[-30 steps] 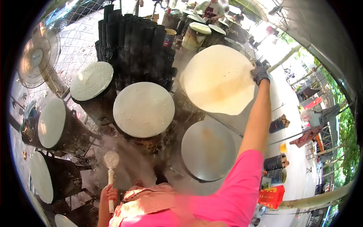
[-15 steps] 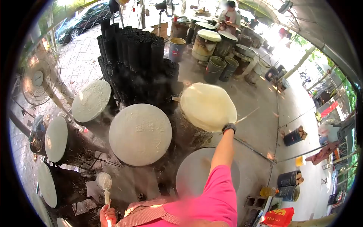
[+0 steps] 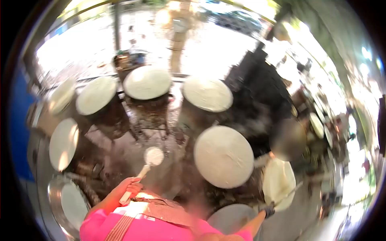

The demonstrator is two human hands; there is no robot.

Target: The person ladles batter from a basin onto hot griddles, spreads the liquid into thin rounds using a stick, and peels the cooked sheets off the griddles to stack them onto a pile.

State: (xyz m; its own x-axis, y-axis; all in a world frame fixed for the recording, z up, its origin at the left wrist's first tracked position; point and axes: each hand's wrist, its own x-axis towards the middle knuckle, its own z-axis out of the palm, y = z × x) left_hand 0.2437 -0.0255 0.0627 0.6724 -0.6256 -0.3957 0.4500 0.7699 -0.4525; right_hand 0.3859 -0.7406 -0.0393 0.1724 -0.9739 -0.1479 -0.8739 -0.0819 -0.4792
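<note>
My left hand (image 3: pixel 131 188) is wrapped round the handle of a ladle (image 3: pixel 154 156), whose round, batter-coated head points away from me. At the lower right my right hand (image 3: pixel 268 209), in a dark glove, is closed at the near edge of a large pale sheet (image 3: pixel 278 182). A thin stick (image 3: pixel 290 190) shows beside that hand; its grip is blurred. Left of the sheet is a round griddle with a white layer (image 3: pixel 224 157). A bare grey griddle (image 3: pixel 232 218) lies just left of my right hand, partly hidden by my arm.
More white-covered round griddles (image 3: pixel 207 93) on drum stoves curve round to the left. A metal basin (image 3: pixel 56 201) with white content stands at the lower left. Dark stacked cylinders (image 3: pixel 261 96) rise behind on the right. Further pots (image 3: pixel 317 125) stand at the far right.
The view has swung left. My right hand has come down and in with the pale sheet, off to the right side now. My left hand still holds the ladle.
</note>
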